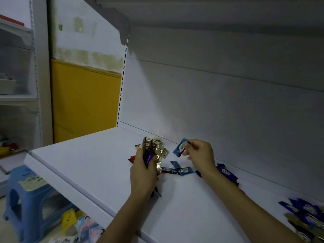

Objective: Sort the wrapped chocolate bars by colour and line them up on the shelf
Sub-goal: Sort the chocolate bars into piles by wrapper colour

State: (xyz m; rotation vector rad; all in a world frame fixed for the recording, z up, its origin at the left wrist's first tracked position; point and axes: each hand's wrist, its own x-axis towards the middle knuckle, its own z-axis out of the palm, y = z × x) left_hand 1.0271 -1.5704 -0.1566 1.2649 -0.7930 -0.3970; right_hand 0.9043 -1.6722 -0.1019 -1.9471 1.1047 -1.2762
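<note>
The left hand is closed around a bundle of bars in gold and dark purple wrappers. The bundle stands upright above the curled fingers. Its long axes point up toward the back panel and the upper ends are fanned apart.

The right hand pinches one light blue bar between thumb and forefinger. The bar is held clear of the shelf, with its long axis steeply tilted and its upper end leaning away from the person.

Just below the right fingers, two more blue bars lie flat on the shelf at an angle to each other. A red bar lies just left of the left fingers. Purple bars lie behind the right wrist. A mixed pile lies well to the right of both hands.

Each wrapper carries a white oval mark. This is probably a brand logo, but the lettering is too blurred to read.
</note>
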